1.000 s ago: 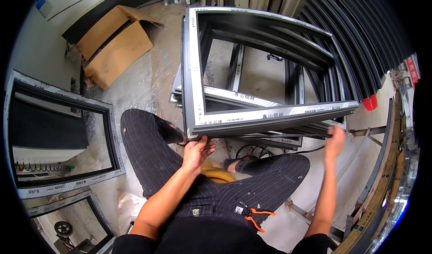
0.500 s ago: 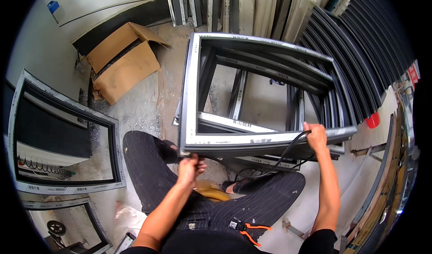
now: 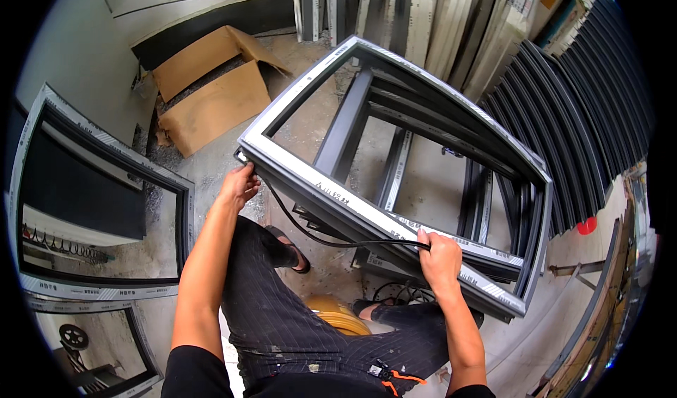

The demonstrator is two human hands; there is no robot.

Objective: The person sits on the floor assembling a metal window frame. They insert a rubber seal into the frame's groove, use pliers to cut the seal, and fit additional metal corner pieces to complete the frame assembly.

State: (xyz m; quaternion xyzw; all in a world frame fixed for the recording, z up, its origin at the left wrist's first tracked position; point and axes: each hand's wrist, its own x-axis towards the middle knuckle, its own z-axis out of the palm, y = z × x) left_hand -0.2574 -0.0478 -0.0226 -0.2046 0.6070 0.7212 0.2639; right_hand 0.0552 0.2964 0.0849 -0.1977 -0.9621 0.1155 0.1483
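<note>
A grey window frame [image 3: 296,160] with a white protective film lies tilted on top of a stack of other frames before me. At its near left corner, my left hand [image 3: 240,185] is closed, its fingertips pinching the end of a black rubber strip [image 3: 300,227]. The strip sags along the frame's near side toward my right hand [image 3: 438,258]. That hand is closed round the strip and rests against the near side, right of its middle. My left fingers partly hide the frame's corner.
Two frames [image 3: 106,292] stand at the left. An open cardboard box [image 3: 218,105] lies beyond them. Dark profiles [image 3: 557,137] are stacked at the right, with a red bucket [image 3: 587,225] below. Orange-handled pliers [image 3: 388,378] rest on my lap; a yellow round seat [image 3: 335,313] is beneath me.
The top frame has turned clockwise, its near left corner swinging up and left. My left hand has moved with that corner; my right hand has shifted left and down, and the strip now stretches between them.
</note>
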